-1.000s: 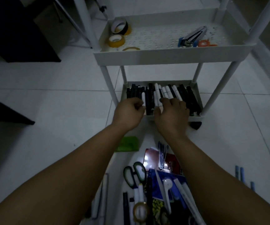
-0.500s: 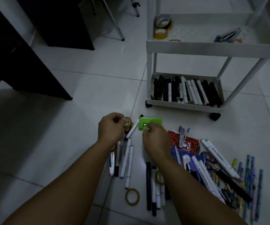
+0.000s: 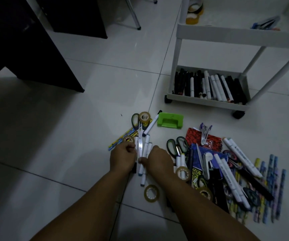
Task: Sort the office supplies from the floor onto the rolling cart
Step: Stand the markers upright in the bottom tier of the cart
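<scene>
Low in the head view, my left hand [image 3: 123, 157] and my right hand [image 3: 159, 160] are down on the floor, close together. Between them lie several white markers [image 3: 144, 153] and a pair of scissors [image 3: 139, 134]. The left hand's fingers curl round the markers beside the scissor blades. The right hand's thumb and fingers pinch a white marker from the other side. The white rolling cart [image 3: 206, 101] stands at the upper right, its bottom tray filled with black and white markers [image 3: 209, 86]. Tape rolls [image 3: 194, 13] and a stapler [image 3: 265, 23] lie on its upper tray.
A green hole punch [image 3: 170, 120], loose tape rolls [image 3: 151, 193], a second pair of scissors [image 3: 177, 146], a red notebook [image 3: 211, 140], long white markers [image 3: 239, 157] and pencils [image 3: 270, 180] cover the floor to the right. Dark furniture [image 3: 27, 49] stands at the upper left.
Both hands came back from the cart's bottom tray to the floor, then moved from the green hole punch to the white markers by the scissors. The view swung left.
</scene>
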### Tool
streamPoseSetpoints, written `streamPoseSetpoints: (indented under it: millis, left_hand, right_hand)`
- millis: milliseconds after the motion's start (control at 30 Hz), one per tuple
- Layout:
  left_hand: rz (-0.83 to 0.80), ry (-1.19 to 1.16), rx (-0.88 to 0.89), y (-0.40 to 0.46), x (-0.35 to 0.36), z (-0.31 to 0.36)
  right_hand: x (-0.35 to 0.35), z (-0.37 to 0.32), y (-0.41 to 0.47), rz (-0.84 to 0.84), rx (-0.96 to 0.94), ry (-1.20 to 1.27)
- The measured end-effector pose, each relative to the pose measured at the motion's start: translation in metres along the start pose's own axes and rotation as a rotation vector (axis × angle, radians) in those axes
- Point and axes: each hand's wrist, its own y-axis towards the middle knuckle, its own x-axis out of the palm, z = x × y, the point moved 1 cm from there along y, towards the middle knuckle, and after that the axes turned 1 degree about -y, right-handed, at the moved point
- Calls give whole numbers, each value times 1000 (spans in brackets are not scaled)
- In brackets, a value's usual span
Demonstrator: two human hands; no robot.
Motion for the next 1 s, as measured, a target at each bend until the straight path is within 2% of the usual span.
streamPoseSetpoints:
  millis: [133, 333, 567, 733, 867, 1000]
  left_hand:
    - [-55, -9, 44, -1, 4, 3]
    - [-71, 105, 79, -3, 11, 6]
    - [-11, 306, 162, -15, 23, 11]
    - [-30, 553, 234, -25, 37, 17]
    - [19, 461, 170, -25, 41, 26]
    - [67, 351, 205, -5, 37, 41]
  right_hand:
    - [0, 2, 1, -58, 83, 52]
    - [-2, 9, 3, -67, 186, 97]
    - [-22, 18, 6, 74, 177, 192]
    - [-46, 31, 12, 150, 174, 228]
    - [-63, 47, 13, 199, 184, 221]
    - [-72, 63, 11, 225, 204, 241]
